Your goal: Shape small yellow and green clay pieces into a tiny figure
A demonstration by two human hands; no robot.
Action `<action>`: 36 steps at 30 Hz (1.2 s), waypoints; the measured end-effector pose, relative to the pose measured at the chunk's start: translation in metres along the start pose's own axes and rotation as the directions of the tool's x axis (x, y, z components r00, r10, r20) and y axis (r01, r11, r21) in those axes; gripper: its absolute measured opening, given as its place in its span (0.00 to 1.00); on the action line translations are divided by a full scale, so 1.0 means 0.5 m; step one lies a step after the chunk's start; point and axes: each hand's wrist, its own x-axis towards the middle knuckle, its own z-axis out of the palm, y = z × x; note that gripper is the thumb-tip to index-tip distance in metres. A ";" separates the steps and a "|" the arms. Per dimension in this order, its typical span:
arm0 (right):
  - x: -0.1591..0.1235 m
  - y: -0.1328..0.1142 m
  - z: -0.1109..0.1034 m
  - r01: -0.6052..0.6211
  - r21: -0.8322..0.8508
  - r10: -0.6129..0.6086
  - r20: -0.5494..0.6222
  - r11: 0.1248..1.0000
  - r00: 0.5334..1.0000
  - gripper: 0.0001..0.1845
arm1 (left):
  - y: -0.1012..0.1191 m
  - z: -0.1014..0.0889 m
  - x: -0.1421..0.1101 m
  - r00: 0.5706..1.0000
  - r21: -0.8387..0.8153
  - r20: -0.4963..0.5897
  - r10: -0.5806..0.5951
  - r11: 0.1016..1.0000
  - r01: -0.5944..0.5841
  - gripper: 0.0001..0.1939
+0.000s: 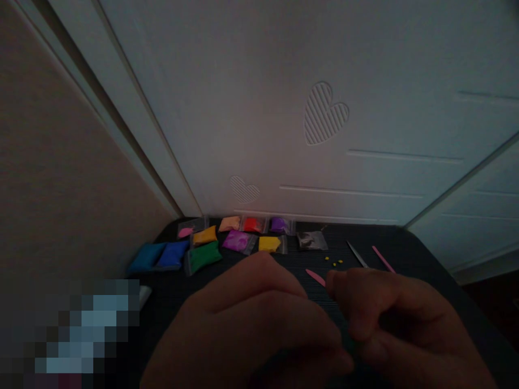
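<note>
text: none readable | labels: none readable | brands, numbers, signs: none readable

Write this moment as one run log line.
left hand: curled; right hand: pinched; held: unclear; near right hand: pink tool; beyond: yellow bits, green packet

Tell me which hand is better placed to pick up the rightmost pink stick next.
Probably the right hand: the pink stick lies just beyond it, while the left hand is farther off. Whether either hand already holds something, I cannot tell.
</note>
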 end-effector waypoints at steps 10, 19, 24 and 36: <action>0.001 0.002 -0.018 -0.045 0.026 0.039 0.187 0.999 0.982 0.07 | -0.001 0.005 -0.003 0.999 -0.054 -0.009 -0.034 0.998 0.033 0.15; 0.000 0.005 -0.013 -0.020 -0.005 0.020 0.154 1.000 0.988 0.06 | -0.005 0.011 -0.002 0.998 -0.048 -0.064 -0.008 0.999 0.005 0.12; 0.004 -0.002 -0.013 -0.019 -0.045 0.026 0.166 0.999 0.986 0.06 | -0.003 0.011 -0.002 0.998 -0.051 -0.055 -0.018 0.999 0.016 0.13; 0.005 0.005 -0.022 0.026 -0.082 -0.003 0.272 0.996 0.962 0.02 | -0.014 0.009 -0.001 1.000 -0.110 0.010 -0.013 0.994 0.014 0.07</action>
